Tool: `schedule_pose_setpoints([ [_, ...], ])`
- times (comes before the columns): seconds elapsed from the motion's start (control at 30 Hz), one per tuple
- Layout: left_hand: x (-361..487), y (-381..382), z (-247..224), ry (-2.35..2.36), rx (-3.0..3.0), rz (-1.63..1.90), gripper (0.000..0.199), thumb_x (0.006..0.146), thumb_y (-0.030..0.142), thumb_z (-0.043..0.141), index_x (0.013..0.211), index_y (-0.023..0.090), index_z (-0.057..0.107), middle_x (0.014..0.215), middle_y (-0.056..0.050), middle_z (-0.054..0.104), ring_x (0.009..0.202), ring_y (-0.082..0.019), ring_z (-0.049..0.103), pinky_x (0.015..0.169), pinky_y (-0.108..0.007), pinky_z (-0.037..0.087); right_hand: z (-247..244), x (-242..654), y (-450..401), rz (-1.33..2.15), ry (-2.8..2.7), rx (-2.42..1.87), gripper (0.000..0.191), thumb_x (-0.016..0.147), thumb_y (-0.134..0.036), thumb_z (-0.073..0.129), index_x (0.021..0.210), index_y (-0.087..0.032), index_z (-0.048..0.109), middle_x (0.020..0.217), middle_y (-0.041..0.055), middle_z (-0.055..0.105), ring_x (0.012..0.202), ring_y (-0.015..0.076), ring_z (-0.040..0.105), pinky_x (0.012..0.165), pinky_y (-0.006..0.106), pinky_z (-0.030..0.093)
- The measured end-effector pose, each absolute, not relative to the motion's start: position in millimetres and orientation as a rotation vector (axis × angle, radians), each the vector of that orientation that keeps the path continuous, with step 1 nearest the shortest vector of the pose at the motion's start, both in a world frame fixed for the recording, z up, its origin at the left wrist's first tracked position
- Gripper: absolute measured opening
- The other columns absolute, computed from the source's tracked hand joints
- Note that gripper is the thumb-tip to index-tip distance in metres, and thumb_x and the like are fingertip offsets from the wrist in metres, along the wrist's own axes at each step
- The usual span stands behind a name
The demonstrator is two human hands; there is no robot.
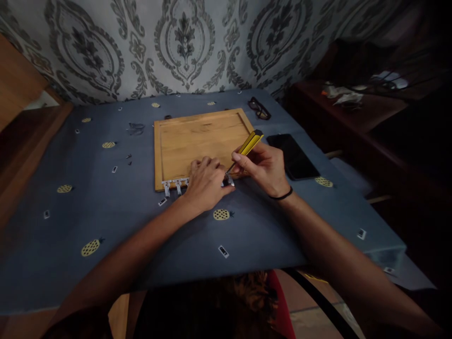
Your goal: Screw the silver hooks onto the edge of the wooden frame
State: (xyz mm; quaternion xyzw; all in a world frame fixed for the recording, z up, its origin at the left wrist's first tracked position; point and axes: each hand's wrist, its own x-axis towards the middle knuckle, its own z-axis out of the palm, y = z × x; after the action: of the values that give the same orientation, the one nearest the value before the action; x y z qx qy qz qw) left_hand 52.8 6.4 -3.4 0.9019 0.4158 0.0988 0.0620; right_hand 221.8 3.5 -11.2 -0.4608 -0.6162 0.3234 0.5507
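A framed wooden panel (201,141), likely a cabinet door, lies flat on the cloth-covered table. Metal hinges (173,185) sit along its near edge, left of my left hand. My left hand (206,186) rests over that edge, fingers curled on the wood, its thumb against another metal hinge (230,180) at the edge. A screwdriver (251,142) with a yellow and black handle is pinched in my right hand (266,167), which wears a dark band at the wrist. The screwdriver slants down to the left, its tip at the hinge by my left fingers; the exact contact is hidden.
A dark phone (293,156) lies right of the panel, and glasses (259,108) lie behind it. Small screws (129,159) and a clear object (135,128) are on the left. A patterned curtain (183,47) hangs behind; wooden furniture (31,150) borders the left.
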Motion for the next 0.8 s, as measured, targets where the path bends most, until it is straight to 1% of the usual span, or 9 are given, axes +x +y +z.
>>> schedule_pose_setpoints([
  [0.07,52.6,6.7,-4.2,1.253,2.742,0.311,0.040,0.088,0.048,0.072,0.112,0.016,0.068,0.118,-0.010,0.066,0.118,-0.032,0.053,0.096,-0.046,0.041,-8.9,224.0,3.1,0.802,-1.478,-1.077,0.033,0.075,-0.054,0.081,0.083,-0.024,0.068,0.061,-0.0036,0.065,0.051,0.0148,0.063,0.051,0.030,0.056],
  [0.2,52.6,6.8,-5.1,1.257,2.748,0.327,0.038,0.087,0.048,0.073,0.110,0.017,0.069,0.116,-0.010,0.066,0.117,-0.031,0.054,0.095,-0.045,0.042,-2.9,230.9,2.1,0.916,-1.548,-1.065,0.037,0.079,-0.054,0.078,0.098,-0.023,0.072,0.067,-0.0011,0.070,0.059,0.0155,0.068,0.061,0.031,0.060],
  [0.27,52.8,6.7,-4.8,1.263,2.739,0.319,0.038,0.088,0.048,0.072,0.109,0.017,0.068,0.116,-0.009,0.066,0.117,-0.031,0.054,0.096,-0.045,0.042,-1.6,233.1,1.8,0.959,-1.556,-1.071,0.039,0.079,-0.054,0.078,0.101,-0.022,0.073,0.068,-0.0005,0.071,0.061,0.0152,0.068,0.063,0.030,0.060],
  [0.37,53.3,6.6,-4.1,1.261,2.726,0.316,0.038,0.088,0.048,0.072,0.109,0.016,0.069,0.117,-0.009,0.066,0.119,-0.031,0.054,0.097,-0.046,0.042,-4.1,232.8,2.3,0.937,-1.558,-1.075,0.038,0.077,-0.055,0.079,0.094,-0.022,0.073,0.067,-0.0011,0.068,0.058,0.0146,0.066,0.059,0.029,0.058],
  [0.57,53.5,6.4,-4.6,1.261,2.705,0.330,0.038,0.088,0.045,0.073,0.113,0.017,0.067,0.124,-0.009,0.065,0.121,-0.032,0.053,0.098,-0.048,0.042,-15.1,224.1,3.5,0.700,-1.524,-1.131,0.039,0.069,-0.056,0.085,0.076,-0.023,0.066,0.062,-0.0041,0.061,0.046,0.0125,0.060,0.042,0.027,0.049],
  [0.67,53.3,6.2,-4.3,1.261,2.710,0.323,0.038,0.087,0.046,0.073,0.110,0.016,0.068,0.122,-0.010,0.066,0.120,-0.032,0.053,0.098,-0.048,0.042,-12.1,221.0,2.3,0.635,-1.460,-1.098,0.039,0.068,-0.056,0.086,0.072,-0.023,0.063,0.060,-0.0044,0.059,0.044,0.0122,0.058,0.040,0.027,0.047],
  [0.8,53.2,5.9,-3.2,1.261,2.719,0.311,0.037,0.088,0.047,0.073,0.106,0.015,0.069,0.117,-0.010,0.066,0.118,-0.031,0.053,0.098,-0.047,0.041,-1.3,222.2,1.7,0.500,-1.305,-1.057,0.037,0.070,-0.055,0.085,0.073,-0.024,0.064,0.061,-0.0041,0.060,0.043,0.0103,0.055,0.041,0.026,0.049],
])
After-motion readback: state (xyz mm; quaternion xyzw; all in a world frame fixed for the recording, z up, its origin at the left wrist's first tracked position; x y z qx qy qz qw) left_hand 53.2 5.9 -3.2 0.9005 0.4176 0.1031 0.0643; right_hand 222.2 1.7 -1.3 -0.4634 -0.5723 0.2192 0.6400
